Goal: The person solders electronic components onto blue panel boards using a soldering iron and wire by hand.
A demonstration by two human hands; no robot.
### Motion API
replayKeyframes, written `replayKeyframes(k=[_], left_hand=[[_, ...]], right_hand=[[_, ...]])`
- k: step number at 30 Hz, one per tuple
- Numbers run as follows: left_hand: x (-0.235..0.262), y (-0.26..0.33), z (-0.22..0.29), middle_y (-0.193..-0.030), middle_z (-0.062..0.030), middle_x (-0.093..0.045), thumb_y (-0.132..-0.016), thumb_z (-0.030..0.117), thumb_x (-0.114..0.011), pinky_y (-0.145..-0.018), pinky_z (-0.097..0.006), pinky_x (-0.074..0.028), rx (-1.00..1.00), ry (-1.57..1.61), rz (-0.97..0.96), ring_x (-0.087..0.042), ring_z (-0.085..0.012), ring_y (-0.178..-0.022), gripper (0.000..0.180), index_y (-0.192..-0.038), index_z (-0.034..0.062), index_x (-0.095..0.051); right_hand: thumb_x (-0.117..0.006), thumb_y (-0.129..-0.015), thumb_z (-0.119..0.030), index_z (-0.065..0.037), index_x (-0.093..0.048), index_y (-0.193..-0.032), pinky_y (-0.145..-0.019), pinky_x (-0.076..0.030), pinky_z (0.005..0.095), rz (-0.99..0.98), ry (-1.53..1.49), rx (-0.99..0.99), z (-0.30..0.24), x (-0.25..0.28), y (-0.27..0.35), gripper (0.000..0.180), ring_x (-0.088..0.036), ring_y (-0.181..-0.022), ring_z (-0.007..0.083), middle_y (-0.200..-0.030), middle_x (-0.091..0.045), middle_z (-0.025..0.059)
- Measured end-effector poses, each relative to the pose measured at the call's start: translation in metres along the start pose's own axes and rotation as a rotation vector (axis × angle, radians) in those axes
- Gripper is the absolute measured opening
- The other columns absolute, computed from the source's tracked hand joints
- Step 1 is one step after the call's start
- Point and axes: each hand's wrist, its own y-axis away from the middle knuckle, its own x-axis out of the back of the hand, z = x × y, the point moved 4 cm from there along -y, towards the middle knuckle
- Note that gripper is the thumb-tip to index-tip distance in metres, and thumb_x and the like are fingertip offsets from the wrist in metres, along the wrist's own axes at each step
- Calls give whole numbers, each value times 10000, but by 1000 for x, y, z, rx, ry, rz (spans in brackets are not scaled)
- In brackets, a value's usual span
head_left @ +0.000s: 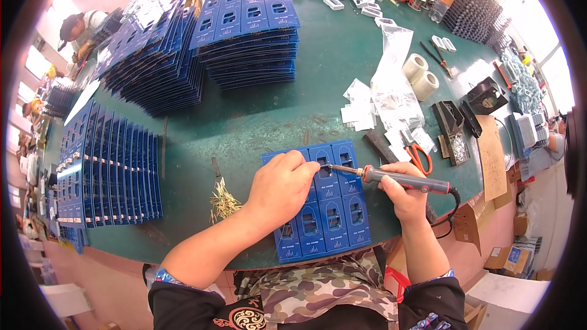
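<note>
A blue circuit board panel [330, 190] with rows of oblong cutouts lies on the table in front of me. My right hand [405, 198] is wrapped round a grey soldering iron [400, 178], whose tip points left at a cutout in the panel's upper part. Just left of that tip, my left hand [281, 186] hangs over the panel with its fingertips pinched together. Whatever the pinch holds is too small or hidden to name. A loose bunch of thin gold-coloured pins [224, 201] lies left of the panel, by my left forearm.
Tall stacks of blue panels [247, 55] stand at the back left, with another row [110, 174] at the left. To the right are orange-handled scissors [419, 157], white rolls [423, 85], clear plastic bags [391, 79], a dark tray [451, 134] and a small fan [487, 96]. Other people sit farther back.
</note>
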Motion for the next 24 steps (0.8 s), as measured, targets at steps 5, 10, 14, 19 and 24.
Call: replayKeyframes(k=[5,10,14,19,24], left_hand=[[0,-1,1,-808,-77,-584,-804,78,-653,-663,-384,-503,2,-7,-7,-605,-282,-776,129,-932,68,-669],[-1,0,0,-802,-77,-582,-803,76,-656,-652,-382,-501,-8,-10,0,-603,-278,-767,127,-930,67,-668],[2,1,0,-796,-76,-580,-801,66,-660,-630,-373,-497,-1,50,31,-596,-274,-743,127,-928,66,-665],[1,4,6,-789,-75,-575,-801,62,-660,-605,-377,-492,-47,41,2,-590,-276,-720,129,-931,64,-659],[-2,4,9,-779,-71,-565,-800,60,-660,-595,-381,-490,-78,26,-23,-587,-275,-715,139,-938,70,-652]], right_hand=[[-671,-820,-21,45,-641,-963,-614,-458,226,-15,31,13,0,0,-1,160,-599,-692,90,-792,-656,59],[-680,-816,-42,42,-644,-961,-609,-454,224,-13,66,24,2,2,0,171,-593,-681,86,-783,-655,53],[-683,-814,-58,36,-650,-955,-605,-446,220,52,-35,-18,-1,4,1,172,-577,-668,78,-773,-649,46],[-680,-809,-65,32,-654,-939,-604,-442,222,54,-29,10,3,16,6,164,-575,-660,81,-767,-645,52],[-672,-803,-56,34,-658,-928,-610,-448,230,19,-17,23,-2,10,7,155,-586,-662,93,-764,-645,63]])
